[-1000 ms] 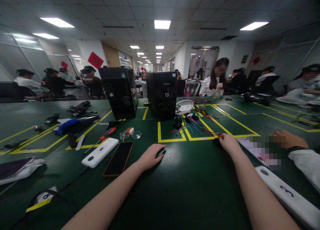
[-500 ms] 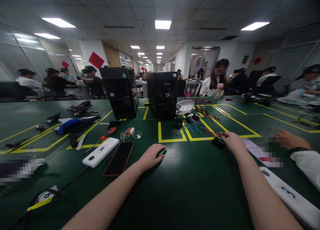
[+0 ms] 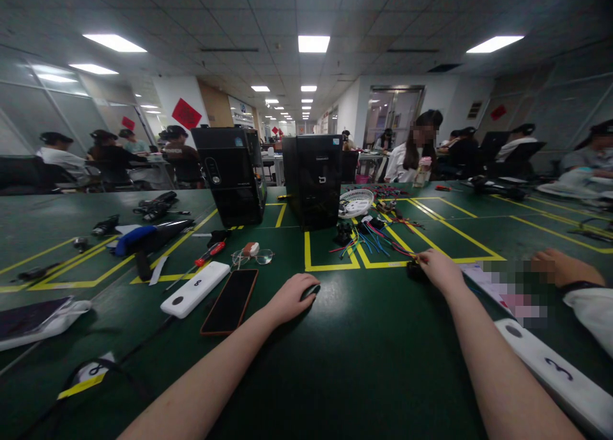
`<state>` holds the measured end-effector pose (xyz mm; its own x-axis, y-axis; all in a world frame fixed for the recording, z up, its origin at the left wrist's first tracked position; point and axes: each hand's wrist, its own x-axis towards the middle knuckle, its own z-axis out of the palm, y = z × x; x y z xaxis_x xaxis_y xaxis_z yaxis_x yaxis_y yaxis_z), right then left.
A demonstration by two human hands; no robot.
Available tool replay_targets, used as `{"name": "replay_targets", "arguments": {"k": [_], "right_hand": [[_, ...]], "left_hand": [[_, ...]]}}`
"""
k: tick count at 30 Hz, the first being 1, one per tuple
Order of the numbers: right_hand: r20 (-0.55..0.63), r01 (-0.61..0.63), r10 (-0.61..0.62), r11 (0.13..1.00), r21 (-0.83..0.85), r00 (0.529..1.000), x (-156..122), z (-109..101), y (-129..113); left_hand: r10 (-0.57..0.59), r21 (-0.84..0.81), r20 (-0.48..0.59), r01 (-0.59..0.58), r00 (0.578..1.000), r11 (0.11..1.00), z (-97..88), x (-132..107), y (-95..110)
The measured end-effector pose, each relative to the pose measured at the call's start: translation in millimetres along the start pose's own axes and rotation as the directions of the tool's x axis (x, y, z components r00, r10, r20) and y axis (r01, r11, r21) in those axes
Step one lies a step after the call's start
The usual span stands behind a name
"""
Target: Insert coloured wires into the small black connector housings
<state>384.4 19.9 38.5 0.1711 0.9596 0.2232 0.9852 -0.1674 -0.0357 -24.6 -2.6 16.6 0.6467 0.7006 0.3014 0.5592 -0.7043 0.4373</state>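
Note:
My left hand (image 3: 291, 297) rests low over the green table, fingers curled round a small dark rounded piece (image 3: 310, 291) whose kind I cannot make out. Farther right, my right hand (image 3: 439, 271) is closed in a pinch at the thin coloured wires of a small black part (image 3: 414, 271). That part sits at the yellow tape line; the fingertips partly cover it. Beyond lies a bundle of red, blue and black wires (image 3: 371, 235), near a white basket (image 3: 355, 202). Two black computer towers (image 3: 313, 184) stand upright at the back.
Left of my hands are a phone (image 3: 230, 303), a white power strip (image 3: 196, 290), glasses (image 3: 264, 256) and a red screwdriver (image 3: 209, 253). Another white strip (image 3: 555, 363) lies beside my right forearm. A co-worker's hand (image 3: 567, 267) is at the right. Several people sit farther back.
My right hand has moved slightly left and closer to the black part, which its fingertips now meet. My left hand has hardly moved, still holding the dark piece.

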Motion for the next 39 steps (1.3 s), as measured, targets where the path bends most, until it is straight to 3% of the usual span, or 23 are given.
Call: {"name": "replay_targets", "arguments": {"k": [8,24,39], "right_hand": [[0.011,0.058,-0.058,0.998,0.015,0.998,0,-1,3],[0.013,-0.022,0.022,1.000,0.015,1.000,-1,1,-1],[0.017,0.012,-0.013,1.000,0.020,1.000,-5,-9,-10]], "left_hand": [[0.007,-0.001,-0.006,-0.007,1.000,1.000,-0.8,-1,1],[-0.001,-0.018,0.007,0.001,1.000,1.000,-2.6,0,3],[0.006,-0.007,0.003,-0.006,1.000,1.000,-2.4,-1,2]]}}
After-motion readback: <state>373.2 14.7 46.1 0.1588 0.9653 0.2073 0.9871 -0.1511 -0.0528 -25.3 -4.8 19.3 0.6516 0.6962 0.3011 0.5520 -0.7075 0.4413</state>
